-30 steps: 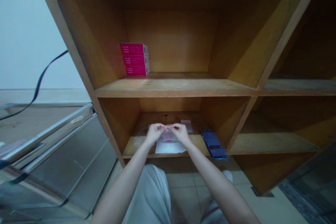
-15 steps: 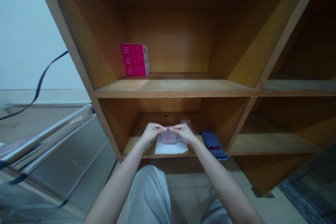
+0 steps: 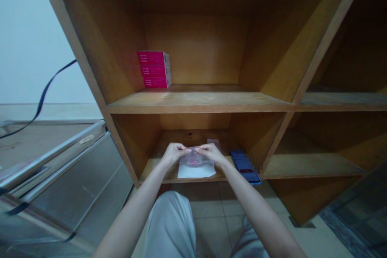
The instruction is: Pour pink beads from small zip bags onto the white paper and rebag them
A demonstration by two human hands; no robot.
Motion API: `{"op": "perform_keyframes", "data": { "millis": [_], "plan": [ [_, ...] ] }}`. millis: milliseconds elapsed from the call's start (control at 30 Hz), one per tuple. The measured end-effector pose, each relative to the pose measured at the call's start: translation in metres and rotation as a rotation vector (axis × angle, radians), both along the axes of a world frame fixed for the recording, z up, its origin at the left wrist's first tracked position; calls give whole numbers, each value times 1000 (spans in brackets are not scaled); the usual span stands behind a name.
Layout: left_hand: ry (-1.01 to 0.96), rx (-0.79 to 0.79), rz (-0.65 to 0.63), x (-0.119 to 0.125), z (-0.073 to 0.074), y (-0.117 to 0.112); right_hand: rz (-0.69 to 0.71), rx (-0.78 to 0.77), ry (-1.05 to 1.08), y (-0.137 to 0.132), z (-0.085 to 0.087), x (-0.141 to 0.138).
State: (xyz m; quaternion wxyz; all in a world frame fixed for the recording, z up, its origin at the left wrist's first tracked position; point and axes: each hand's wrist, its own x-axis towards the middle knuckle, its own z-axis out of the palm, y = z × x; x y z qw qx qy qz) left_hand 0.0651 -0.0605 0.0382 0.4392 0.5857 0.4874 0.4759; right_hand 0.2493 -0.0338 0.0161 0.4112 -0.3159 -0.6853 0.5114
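Observation:
A small clear plastic bag (image 3: 194,159) with tiny pink pieces at its bottom hangs between my hands. My left hand (image 3: 174,152) pinches its top edge on the left, thumb against fingers. On the right, my right hand (image 3: 211,151) pinches the same edge, close beside the other thumb. Below the bag a white sheet of paper (image 3: 196,172) lies on the lower shelf. Behind my right hand, a small pale pinkish packet (image 3: 214,142) lies partly hidden.
A phone (image 3: 244,167) lies right of my hands, over the shelf's front edge. Several pink boxes (image 3: 153,69) are stacked on the upper shelf (image 3: 199,107). A metal-framed glass case (image 3: 78,177) stands at the left, near a dark strap (image 3: 44,96).
The view shifts very slightly. Both hands keep their pinch on the bag's top edge, with hardly any movement.

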Motion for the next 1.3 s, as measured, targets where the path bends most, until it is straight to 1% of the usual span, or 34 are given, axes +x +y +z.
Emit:
{"op": "perform_keyframes", "data": {
  "millis": [167,267,467,533,633,733,833,967,1033,1200,1300],
  "plan": [
    [-152,0,10,0,-4,-6,7,-29,74,-3,6,-2],
    [-243,12,33,0,-9,-10,-26,-11,130,-4,10,-3],
    [-276,103,85,8,-18,-14,-72,-34,198,-5,13,-7],
    [-274,174,108,13,-21,-16,-98,-47,239,-5,14,-9],
    [-235,311,178,23,-26,-20,-126,-53,287,-6,18,-11],
    [-182,410,216,31,-29,-23,-125,-28,278,-7,21,-12],
    [-141,474,246,35,-28,-23,-136,10,254,-8,21,-13],
    [-11,512,245,33,-21,-22,-130,29,254,-9,20,-13],
    [22,521,233,31,-18,-23,-115,22,264,-9,19,-12],
    [-53,461,222,29,-19,-23,-111,12,268,-9,15,-13],
    [-44,460,223,32,-21,-24,-144,26,256,-9,14,-14]
  ]
}}
